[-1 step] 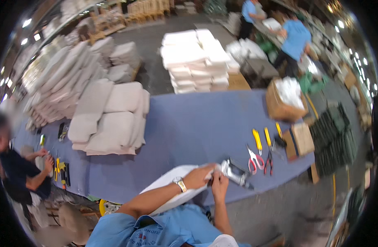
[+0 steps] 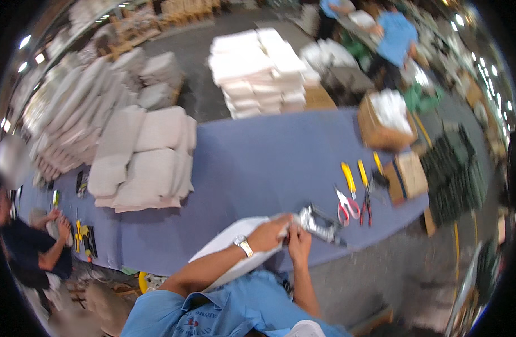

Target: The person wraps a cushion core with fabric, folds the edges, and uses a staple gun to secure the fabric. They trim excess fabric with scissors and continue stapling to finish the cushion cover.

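A long white padded piece [image 2: 227, 240] lies slanting across the table's near edge, in front of my body. My left hand [image 2: 267, 235], with a watch on its wrist, is closed on the piece's right end. Right beside it, my right hand [image 2: 299, 240] has its fingers bent and pinched at that same end; the exact spot under the fingertips is hidden. Just beyond my fingers to the right, a silver staple-gun-like tool [image 2: 319, 223] lies on the table. Red-handled scissors [image 2: 346, 206] and dark pliers with red handles [image 2: 366, 210] lie further right.
On the blue table [image 2: 258, 163] are a stack of beige pads [image 2: 148, 163], yellow-handled tools [image 2: 348, 177], a small carton [image 2: 409, 178] and an open carton of white material [image 2: 376, 126]. A co-worker [image 2: 30, 238] handles something at the left. White stacks [image 2: 258, 73] stand behind.
The view has shifted slightly, so the table and its things appear a little higher and further left. Both hands keep their hold at the padded piece's end.
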Available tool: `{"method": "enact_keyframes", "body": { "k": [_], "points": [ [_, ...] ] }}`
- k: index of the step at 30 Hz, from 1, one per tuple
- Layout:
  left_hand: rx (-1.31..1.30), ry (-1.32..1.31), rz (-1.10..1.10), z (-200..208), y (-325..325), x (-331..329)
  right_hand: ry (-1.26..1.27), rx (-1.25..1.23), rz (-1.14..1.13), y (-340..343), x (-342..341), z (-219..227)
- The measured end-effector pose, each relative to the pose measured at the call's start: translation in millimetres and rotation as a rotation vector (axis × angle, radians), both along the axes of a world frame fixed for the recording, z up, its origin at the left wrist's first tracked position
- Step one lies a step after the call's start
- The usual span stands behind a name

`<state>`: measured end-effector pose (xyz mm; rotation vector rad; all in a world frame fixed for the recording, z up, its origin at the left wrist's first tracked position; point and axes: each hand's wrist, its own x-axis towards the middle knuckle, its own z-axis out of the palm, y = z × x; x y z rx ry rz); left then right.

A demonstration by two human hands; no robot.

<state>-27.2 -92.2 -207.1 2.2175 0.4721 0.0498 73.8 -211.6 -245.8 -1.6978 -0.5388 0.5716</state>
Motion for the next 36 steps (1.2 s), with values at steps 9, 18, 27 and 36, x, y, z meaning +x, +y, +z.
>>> {"method": "enact_keyframes", "body": {
  "k": [9, 18, 27, 36],
  "points": [
    [0.108, -0.180, 0.053, 0, -13, -6, 0.070, -0.190, -0.031, -20, -14, 22],
    [-0.001, -0.173, 0.125, 3, -2, 0, 0.304, 0.050, 0.022, -15, -22, 1],
    [-0.692, 0.010, 0.041, -1, 64, 26, 0.581, 0.361, 0.104, -13, -20, -26],
    [-0.503, 0.065, -0.199, -25, 48, 49, 0.763, 0.431, 0.091, -14, -16, -38]
  ]
}}
